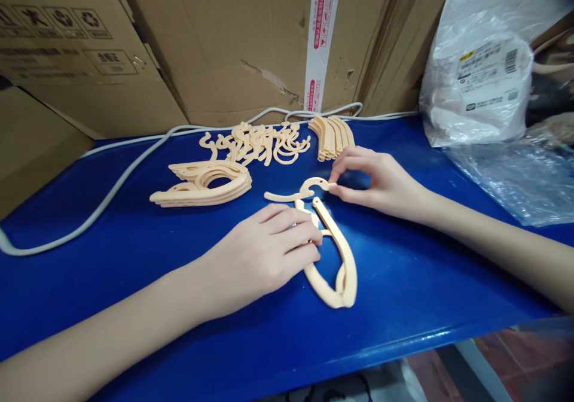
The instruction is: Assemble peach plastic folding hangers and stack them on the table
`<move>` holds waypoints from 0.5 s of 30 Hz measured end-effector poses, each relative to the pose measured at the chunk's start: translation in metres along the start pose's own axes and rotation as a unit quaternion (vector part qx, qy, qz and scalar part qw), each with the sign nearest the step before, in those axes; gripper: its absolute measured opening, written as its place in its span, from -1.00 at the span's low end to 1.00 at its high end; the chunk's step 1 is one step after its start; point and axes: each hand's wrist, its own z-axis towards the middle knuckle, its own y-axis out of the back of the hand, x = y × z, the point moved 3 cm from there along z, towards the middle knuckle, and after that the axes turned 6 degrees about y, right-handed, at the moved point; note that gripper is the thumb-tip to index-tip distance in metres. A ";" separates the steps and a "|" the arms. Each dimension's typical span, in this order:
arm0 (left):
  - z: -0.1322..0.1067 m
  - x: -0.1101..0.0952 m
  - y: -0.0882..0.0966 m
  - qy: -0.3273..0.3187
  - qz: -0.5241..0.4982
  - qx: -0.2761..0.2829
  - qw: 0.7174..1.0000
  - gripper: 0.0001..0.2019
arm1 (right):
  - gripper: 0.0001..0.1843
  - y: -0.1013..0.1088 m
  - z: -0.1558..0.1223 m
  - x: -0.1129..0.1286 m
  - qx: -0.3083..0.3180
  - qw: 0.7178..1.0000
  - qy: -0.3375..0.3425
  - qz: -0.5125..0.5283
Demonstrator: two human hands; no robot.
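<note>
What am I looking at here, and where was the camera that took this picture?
There is no machine here. A person is working with bare hands, and the single picture comes from a camera worn on their head, looking forward and down.

The left hand rests on a peach plastic hanger frame that lies on the blue table. The right hand pinches the end of a hook piece in the same colour, close to the top of the frame.

Further back lie a stack of hanger arms, a pile of hooks, a small bundle of curved pieces and a white cable. Cardboard boxes and a plastic bag stand behind.
</note>
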 end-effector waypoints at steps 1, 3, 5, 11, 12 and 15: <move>-0.001 0.001 0.001 0.005 0.017 -0.013 1.000 -0.79 | -0.89 0.003 0.000 -0.001 -0.012 0.999 -0.026 0.023; -0.001 0.004 0.003 0.020 0.045 -0.030 0.998 -0.83 | -0.87 0.008 -0.001 -0.003 -0.045 0.993 -0.083 0.066; -0.001 0.007 0.007 0.045 0.061 -0.046 0.996 -0.84 | -0.86 0.012 -0.002 -0.005 -0.097 0.980 -0.130 0.113; 0.000 0.015 0.009 0.236 0.026 0.007 0.971 -0.69 | -0.93 0.027 -0.004 -0.016 -0.314 0.914 -0.142 0.215; 0.000 0.015 0.008 0.265 0.010 0.032 0.964 -0.62 | -0.92 0.028 -0.005 -0.018 -0.329 0.905 -0.141 0.231; -0.003 0.015 0.004 0.312 -0.029 0.067 0.947 -0.66 | -0.89 0.027 -0.004 -0.018 -0.323 0.898 -0.147 0.260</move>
